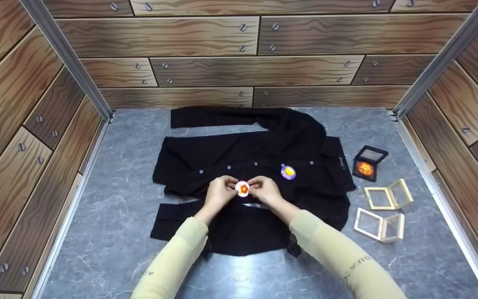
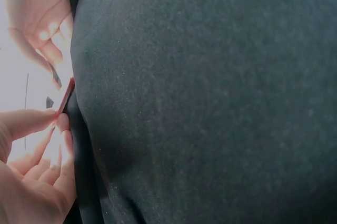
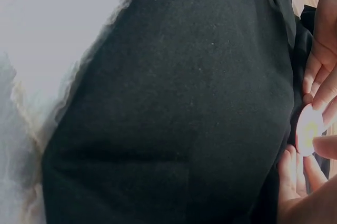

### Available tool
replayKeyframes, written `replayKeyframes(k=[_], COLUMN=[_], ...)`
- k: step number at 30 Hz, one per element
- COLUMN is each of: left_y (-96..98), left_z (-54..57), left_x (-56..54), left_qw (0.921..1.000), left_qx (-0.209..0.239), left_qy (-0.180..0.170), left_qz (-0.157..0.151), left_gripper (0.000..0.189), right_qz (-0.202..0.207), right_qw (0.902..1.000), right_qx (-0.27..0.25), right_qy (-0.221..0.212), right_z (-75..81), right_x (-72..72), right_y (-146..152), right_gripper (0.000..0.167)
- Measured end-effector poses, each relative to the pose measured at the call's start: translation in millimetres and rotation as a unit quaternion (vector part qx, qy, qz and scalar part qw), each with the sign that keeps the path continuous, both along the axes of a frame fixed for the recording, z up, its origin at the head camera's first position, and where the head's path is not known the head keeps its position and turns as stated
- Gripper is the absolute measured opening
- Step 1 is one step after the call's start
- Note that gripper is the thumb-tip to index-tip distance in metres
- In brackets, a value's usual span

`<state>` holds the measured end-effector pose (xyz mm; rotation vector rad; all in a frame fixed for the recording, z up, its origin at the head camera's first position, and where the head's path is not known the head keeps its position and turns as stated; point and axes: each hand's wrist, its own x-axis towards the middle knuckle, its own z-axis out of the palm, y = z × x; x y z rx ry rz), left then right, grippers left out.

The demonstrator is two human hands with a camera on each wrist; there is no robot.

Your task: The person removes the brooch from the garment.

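A round white badge with an orange-red flower (image 1: 242, 189) is held between both hands, over the front of a black shirt (image 1: 218, 151). Thumb and fingers of my left hand (image 1: 221, 192) pinch its left edge. At its right edge, my right hand (image 1: 267, 192) pinches it too. The left wrist view shows the badge (image 2: 66, 96) nearly edge-on, close to the dark cloth. Its bright face, seen in the right wrist view, has the right thumb (image 3: 326, 146) over it. A purple and yellow badge (image 1: 288, 172) lies on the shirt, right of the hands.
Right of the shirt stands an open black case (image 1: 365, 175) with an orange round piece inside. Nearer are an open yellowish frame case (image 1: 388, 197) and a paler one (image 1: 379, 226). Wood-patterned walls (image 1: 206, 36) enclose the grey marbled surface (image 1: 110, 199).
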<state>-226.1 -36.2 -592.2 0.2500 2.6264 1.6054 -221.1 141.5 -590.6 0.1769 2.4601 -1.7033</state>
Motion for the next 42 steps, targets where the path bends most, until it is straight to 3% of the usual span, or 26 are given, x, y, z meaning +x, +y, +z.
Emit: replayKeyframes(k=[10,24,35,42], left_y=[-0.8,-0.1,-2.4,-3.1], left_z=[3.7,3.9,8.0,11.9], left_x=[0.0,-1.9,-0.6,0.9], left_qw=[0.9998,0.9997,0.9992,0.9993], left_qx=[0.000,-0.001,-0.006,-0.002], left_qy=[-0.001,0.012,0.030,0.031], left_qz=[0.019,0.021,0.027,0.019], left_gripper=[0.023,0.022,0.022,0.024], right_qz=[0.000,-0.005,0.025,0.039], right_qw=[0.9978,0.9984,0.9981,0.9972], right_qx=[-0.066,-0.056,-0.028,-0.030], right_qy=[-0.008,-0.006,0.050,0.056], right_z=[3.4,4.3,7.7,10.1], right_x=[0.5,-0.7,2.2,2.7], right_y=[2.2,2.1,4.7,7.7], right_gripper=[0.020,0.023,0.033,0.034])
